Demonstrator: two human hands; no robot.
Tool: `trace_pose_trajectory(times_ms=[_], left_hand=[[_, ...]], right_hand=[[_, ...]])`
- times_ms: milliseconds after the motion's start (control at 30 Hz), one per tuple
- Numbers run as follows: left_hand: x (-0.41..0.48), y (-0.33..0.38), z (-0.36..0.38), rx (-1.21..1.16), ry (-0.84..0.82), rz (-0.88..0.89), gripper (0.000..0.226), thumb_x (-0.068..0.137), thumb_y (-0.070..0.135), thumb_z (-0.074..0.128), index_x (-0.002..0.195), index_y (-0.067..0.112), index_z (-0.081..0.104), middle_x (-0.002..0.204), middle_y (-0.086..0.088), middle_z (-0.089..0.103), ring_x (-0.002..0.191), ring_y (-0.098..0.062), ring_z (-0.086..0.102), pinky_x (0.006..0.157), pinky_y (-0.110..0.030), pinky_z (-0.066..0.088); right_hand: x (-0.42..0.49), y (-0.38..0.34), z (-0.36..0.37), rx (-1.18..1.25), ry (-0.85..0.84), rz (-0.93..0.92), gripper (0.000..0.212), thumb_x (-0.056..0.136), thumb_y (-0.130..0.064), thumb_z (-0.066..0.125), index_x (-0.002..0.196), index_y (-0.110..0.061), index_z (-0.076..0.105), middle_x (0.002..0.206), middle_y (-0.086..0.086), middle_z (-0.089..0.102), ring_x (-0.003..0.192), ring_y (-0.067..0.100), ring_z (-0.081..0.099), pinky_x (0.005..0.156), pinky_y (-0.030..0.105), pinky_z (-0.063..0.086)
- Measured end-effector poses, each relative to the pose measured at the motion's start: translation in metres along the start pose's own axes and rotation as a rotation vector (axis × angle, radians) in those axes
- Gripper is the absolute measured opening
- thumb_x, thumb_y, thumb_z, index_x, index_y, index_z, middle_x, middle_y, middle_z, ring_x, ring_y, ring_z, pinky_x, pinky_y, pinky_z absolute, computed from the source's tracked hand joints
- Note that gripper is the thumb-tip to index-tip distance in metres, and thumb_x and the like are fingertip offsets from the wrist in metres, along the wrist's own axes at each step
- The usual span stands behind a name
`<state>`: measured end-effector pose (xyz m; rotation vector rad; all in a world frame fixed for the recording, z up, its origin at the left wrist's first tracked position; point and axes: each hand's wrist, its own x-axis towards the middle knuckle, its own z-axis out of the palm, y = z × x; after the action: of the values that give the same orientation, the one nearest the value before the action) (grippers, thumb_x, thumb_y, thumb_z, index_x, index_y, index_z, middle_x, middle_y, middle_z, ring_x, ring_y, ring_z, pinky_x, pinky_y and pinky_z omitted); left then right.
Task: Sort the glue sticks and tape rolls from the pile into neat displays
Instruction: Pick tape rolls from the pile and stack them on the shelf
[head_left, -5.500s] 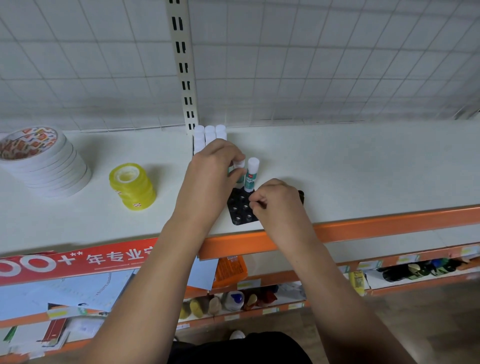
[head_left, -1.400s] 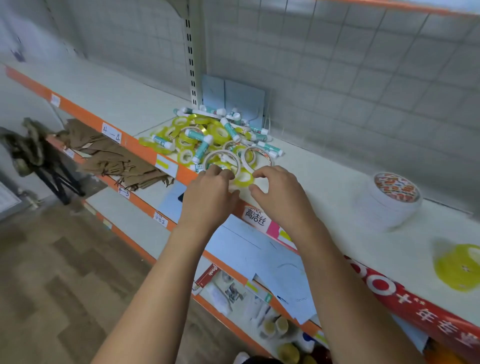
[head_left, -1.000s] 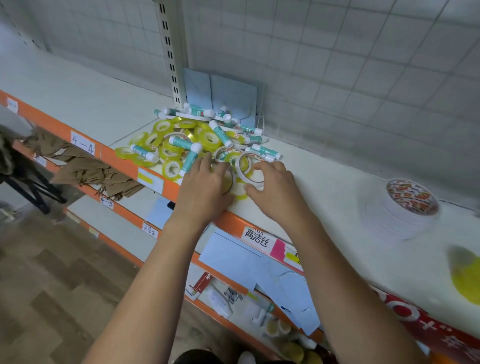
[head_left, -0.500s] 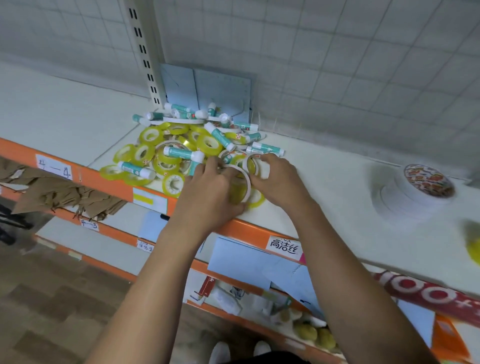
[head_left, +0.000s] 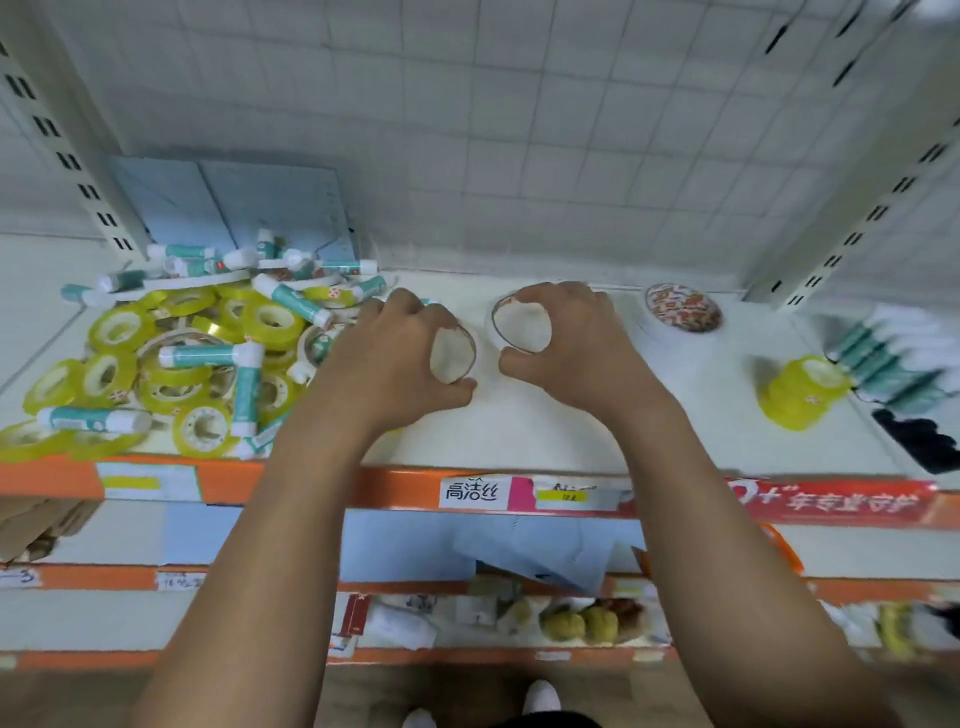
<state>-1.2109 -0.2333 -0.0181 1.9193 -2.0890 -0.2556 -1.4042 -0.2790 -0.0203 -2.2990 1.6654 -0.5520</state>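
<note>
Head: L hand grips tape roll, R hand another roll.

Person, seen fr. own head cam. L hand & R hand: bare. L forearm & R forearm: bare as far as frame runs. Btm edge, btwn arms: white shoes, rounded toes, one part-cut by frame. Dark garment at btm centre, blackish; only a sliver shows, type n/k.
</note>
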Motion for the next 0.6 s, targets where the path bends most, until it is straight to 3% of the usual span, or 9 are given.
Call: trace_pose_trajectory(times_ms=[200, 600], left_hand=[[0.05, 0.044, -0.005, -0.058, -0.073, 0.141, 0.066, 0.066, 0.059, 0.073, 0.125, 0.036, 0.056, 0.123, 0.001, 0.048, 0.121, -0.024, 0.044, 0.099, -0.048, 0.043], [0.106, 0.123, 0.005, -0.05, -0.092, 0.247, 0.063, 0.07, 0.059, 0.071, 0.128, 0.041, 0.054, 0.131, 0.002, 0.047, 0.124, -0.02, 0.044, 0.1, -0.044, 0.043]], right_hand=[[0.004, 0.048, -0.055, -0.087, 0.002, -0.029, 0.066, 0.072, -0.046, 0.069, 0.133, -0.026, 0.052, 0.134, 0.002, 0.052, 0.128, 0.025, 0.04, 0.108, 0.031, 0.03], [0.017, 0.139, -0.094, -0.051, -0.088, -0.007, 0.078, 0.064, -0.049, 0.068, 0.136, -0.025, 0.049, 0.131, 0.001, 0.054, 0.124, 0.024, 0.044, 0.106, 0.039, 0.039]])
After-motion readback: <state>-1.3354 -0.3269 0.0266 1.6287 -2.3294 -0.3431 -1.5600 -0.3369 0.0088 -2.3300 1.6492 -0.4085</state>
